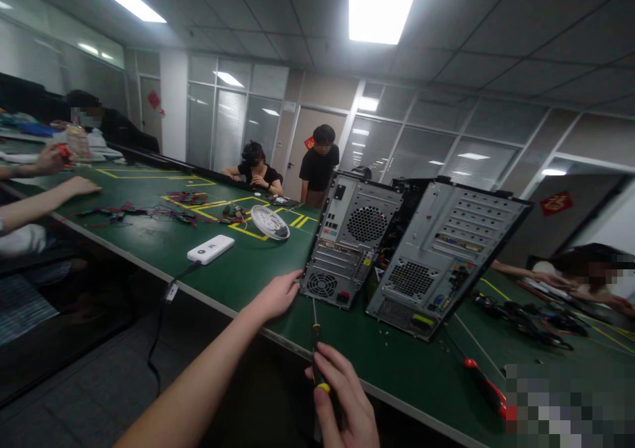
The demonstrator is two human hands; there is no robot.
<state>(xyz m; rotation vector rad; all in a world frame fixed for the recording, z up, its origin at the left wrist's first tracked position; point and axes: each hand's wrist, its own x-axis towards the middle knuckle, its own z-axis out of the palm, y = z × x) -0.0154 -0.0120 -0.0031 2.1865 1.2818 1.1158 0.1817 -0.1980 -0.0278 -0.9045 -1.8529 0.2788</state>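
Two open-framed computer cases stand with their backs toward me on the green table. My left hand (278,296) holds the lower left edge of the left computer case (342,257), its fingertips partly hidden at the case's side. My right hand (343,395) is closed around the black and yellow handle of a screwdriver (316,342). Its shaft points up and away from me, the tip at the bottom edge of that case's back; whether it meets a screw I cannot tell. Just right stands the second computer case (421,276), slightly tilted in view.
A red and black screwdriver (483,385) and black cables (530,319) lie to the right. Leftward are a white power bank (211,249) with a cable, a round white plastic part (269,223) and wired circuit boards (129,213). Other people sit or stand around the table (262,263).
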